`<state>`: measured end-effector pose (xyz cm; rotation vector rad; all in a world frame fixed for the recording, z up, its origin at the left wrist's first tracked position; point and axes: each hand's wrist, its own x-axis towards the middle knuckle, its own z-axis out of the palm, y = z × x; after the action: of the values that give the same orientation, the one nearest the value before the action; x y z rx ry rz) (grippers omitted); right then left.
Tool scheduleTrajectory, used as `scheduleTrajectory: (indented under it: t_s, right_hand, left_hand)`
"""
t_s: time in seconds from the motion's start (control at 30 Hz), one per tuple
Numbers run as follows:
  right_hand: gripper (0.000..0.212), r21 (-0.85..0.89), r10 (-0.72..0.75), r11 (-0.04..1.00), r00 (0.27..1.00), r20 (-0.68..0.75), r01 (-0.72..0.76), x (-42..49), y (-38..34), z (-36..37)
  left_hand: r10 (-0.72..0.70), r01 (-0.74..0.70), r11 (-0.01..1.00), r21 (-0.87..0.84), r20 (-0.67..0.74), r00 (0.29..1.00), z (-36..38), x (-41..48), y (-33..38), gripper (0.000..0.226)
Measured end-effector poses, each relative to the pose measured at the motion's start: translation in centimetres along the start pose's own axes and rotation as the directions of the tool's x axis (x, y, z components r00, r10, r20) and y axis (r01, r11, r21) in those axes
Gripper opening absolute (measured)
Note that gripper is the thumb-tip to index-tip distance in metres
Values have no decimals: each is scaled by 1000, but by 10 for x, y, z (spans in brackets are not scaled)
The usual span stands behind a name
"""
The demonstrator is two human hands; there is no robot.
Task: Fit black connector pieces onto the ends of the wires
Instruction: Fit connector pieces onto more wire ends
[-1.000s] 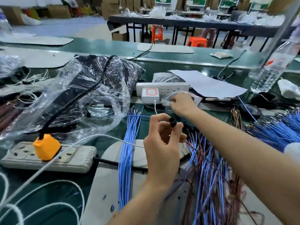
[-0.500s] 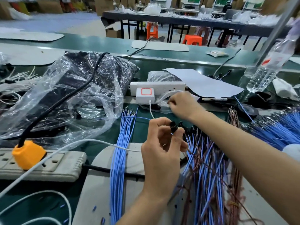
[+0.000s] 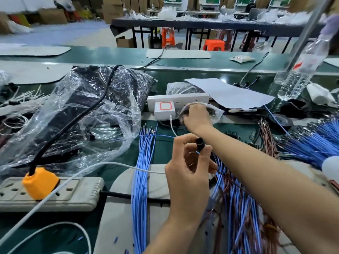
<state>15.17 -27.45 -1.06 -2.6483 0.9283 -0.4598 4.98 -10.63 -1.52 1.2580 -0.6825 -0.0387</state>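
The left hand (image 3: pixel 189 162) pinched a black connector (image 3: pixel 199 143) above the desk (image 3: pixel 163 151), a blue wire (image 3: pixel 156 136) trailing from its fingers. The right hand (image 3: pixel 197 115) dug in a small clear bag (image 3: pixel 217 112) by the white power strip (image 3: pixel 176 98), its grip hidden from me. Best, I thought, to hold that connector's open end steady so the next terminal would seat straight.

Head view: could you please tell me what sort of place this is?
Likely a wire-harness assembly workshop: bundles of thin blue wires lie on a green workbench, the left hand holds a black cylindrical connector, and brown cardboard boxes stand behind.
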Motion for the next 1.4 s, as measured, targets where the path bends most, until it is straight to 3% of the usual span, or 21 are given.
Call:
scheduleTrajectory:
  t_s: [0.27, 0.47, 0.57, 0.7, 0.8, 0.9, 1.0, 1.1, 1.2, 1.4]
  right_hand:
    - [17, 80, -13, 997, 995, -101, 21, -1, -3, 11]
    - [7, 453, 224, 877, 970, -93, -160, -1, -8, 14]
    - [12, 493, 302, 839, 951, -72, -229, 2, -13, 16]
    - [11, 499, 290, 837, 956, -52, -227, 4, -10, 18]
    - [12, 468, 191, 874, 977, -90, -127, -9, -6, 6]
    - [17, 409, -71, 890, 948, -310, 200, -41, -6, -22]
    - [21, 425, -192, 822, 887, -419, 379, -83, 8, -54]
    - [17, 574, -44, 774, 928, -371, 267, -121, 36, -81]
    - [20, 770, 90, 614, 953, -290, 176, -156, 58, -99]
    - [17, 927, 102, 349, 977, -186, 140, -202, 63, -103]
  left_hand:
    - [4, -4, 1000, 1, -28, 1000, 0, 3, -6, 18]
    - [7, -6, 1000, 24, -21, 1000, -1, 3, -4, 16]
    - [15, -15, 999, 40, -3, 1000, 0, 1, -3, 18]
    - [-4, 4, 999, 49, -9, 1000, -3, 1, -3, 16]
    - [-11, 12, 999, 37, -8, 1000, -2, 2, -3, 15]
    - [-11, 17, 997, -77, 74, 997, 1, 1, -1, 12]
    - [24, -3, 993, -119, 179, 984, 3, -5, 2, 11]
    - [111, -111, 994, -19, 310, 944, 9, -14, 5, 17]
    - [61, -83, 995, 49, 356, 933, 11, -16, 4, 21]
    - [28, -79, 991, 112, 404, 914, 9, -12, 5, 20]
